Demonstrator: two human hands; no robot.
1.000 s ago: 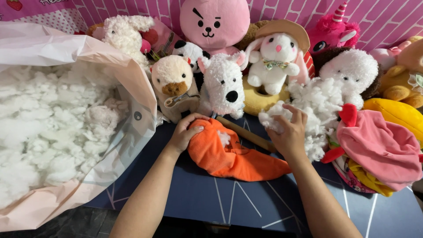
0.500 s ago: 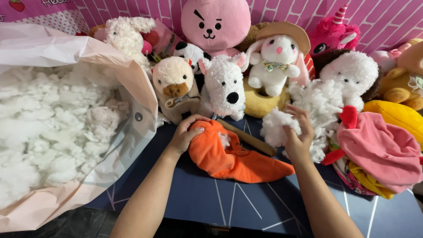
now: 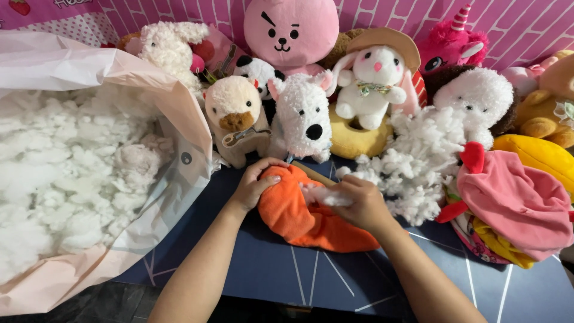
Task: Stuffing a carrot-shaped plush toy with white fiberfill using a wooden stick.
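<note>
**Feeding white stuffing into the orange plush skin**

Pressing a tuft of white stuffing (image 3: pixel 327 195) toward the opening of the orange plush skin (image 3: pixel 305 218), the right hand (image 3: pixel 362 203) had come across from the loose heap of stuffing (image 3: pixel 418 164) at its right, where it had been pulling fibre half a second before; the fingers were now closed narrowly around the tuft, right over the limp orange fabric. The left hand (image 3: pixel 258 184) had hardly shifted; it stayed curled over the upper end of the orange skin, gripping the cloth and holding it steady against the dark blue bench (image 3: pixel 281 272).

The orange skin lay flat and slack in the middle of the bench, just in front of the white dog plush (image 3: pixel 304 116) and the tan duck-faced plush (image 3: pixel 236 116); a wooden stick (image 3: pixel 314 173) showed partly from under the hands, its far end hidden. The work appeared, by my judgement, to be at the filling stage, with the skin mostly empty; the grab from the heap had turned into a push at the opening.

A big open bag of white stuffing (image 3: pixel 89 179) sat at the left, well apart from both hands; a pink unfilled plush (image 3: pixel 520 203) lay at the right beside the heap.
</note>
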